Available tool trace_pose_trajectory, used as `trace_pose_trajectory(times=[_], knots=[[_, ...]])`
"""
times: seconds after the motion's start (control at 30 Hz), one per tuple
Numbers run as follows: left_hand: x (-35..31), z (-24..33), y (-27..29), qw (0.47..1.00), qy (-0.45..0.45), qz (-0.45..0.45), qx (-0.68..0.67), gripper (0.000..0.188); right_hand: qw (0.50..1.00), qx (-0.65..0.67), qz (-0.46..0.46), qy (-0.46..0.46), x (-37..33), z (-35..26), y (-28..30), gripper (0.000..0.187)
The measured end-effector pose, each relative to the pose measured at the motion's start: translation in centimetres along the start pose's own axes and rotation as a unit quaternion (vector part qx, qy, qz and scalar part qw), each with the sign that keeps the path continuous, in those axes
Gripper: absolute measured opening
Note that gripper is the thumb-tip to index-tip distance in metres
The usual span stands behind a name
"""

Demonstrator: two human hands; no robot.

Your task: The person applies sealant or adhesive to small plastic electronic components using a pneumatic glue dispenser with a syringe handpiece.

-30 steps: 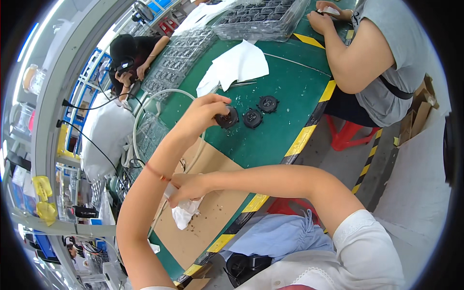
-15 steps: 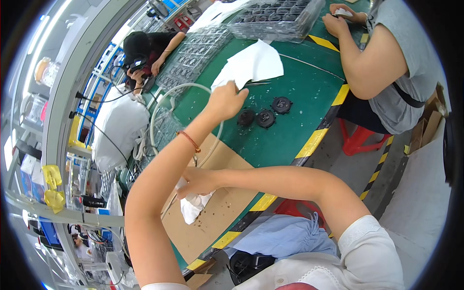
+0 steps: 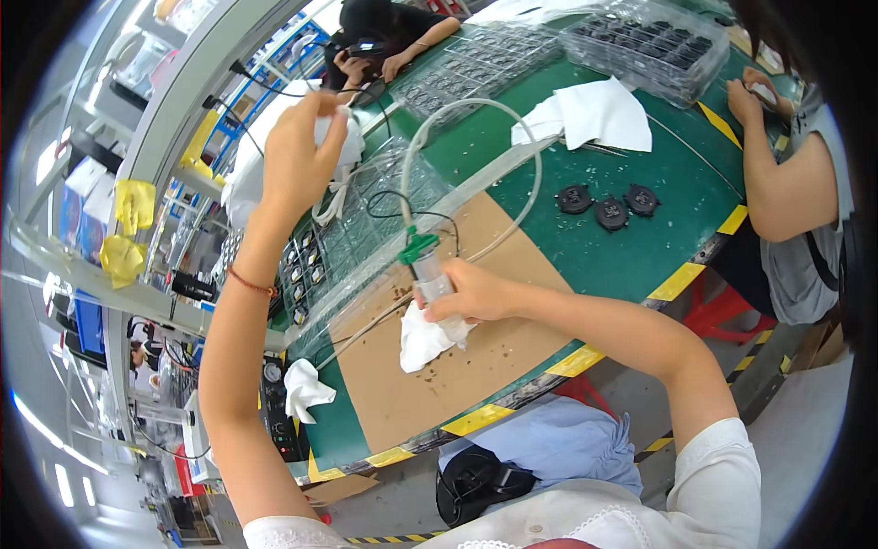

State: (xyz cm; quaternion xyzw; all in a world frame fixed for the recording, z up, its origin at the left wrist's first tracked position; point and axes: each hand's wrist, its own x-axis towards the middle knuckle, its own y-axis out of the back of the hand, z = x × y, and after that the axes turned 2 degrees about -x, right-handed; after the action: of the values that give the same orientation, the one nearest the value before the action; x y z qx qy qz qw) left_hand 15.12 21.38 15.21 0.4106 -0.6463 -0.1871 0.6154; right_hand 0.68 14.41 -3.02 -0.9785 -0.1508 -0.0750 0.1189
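Gripping a clear, green-capped plastic syringe [image 3: 432,275] over the flat brown sheet [image 3: 393,403], near centre, your right hand [image 3: 476,291] clasps its near part, best for something likely light, stiff, slick; your left hand's [image 3: 300,156] grip, at left, cannot be told.

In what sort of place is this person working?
Probably a factory assembly workshop: a clear plastic tray holds rows of black parts, the right hand grips a green-capped syringe, and yellow-and-black tape edges the green bench.
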Motion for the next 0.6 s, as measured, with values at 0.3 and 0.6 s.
trace_pose_trajectory(times=[0.3,0.6], knots=[[-17.4,-12.3,-2.0,0.936,0.159,-0.286,0.133,0.012,0.996,-0.015,0.086,-0.004,-0.3,-0.1,-0.1,0.021],[-24.7,-17.1,-4.5,0.877,0.393,-0.265,0.082,0.027,0.988,-0.057,0.139,0.045,0.5,-0.1,-0.1,0.022]])
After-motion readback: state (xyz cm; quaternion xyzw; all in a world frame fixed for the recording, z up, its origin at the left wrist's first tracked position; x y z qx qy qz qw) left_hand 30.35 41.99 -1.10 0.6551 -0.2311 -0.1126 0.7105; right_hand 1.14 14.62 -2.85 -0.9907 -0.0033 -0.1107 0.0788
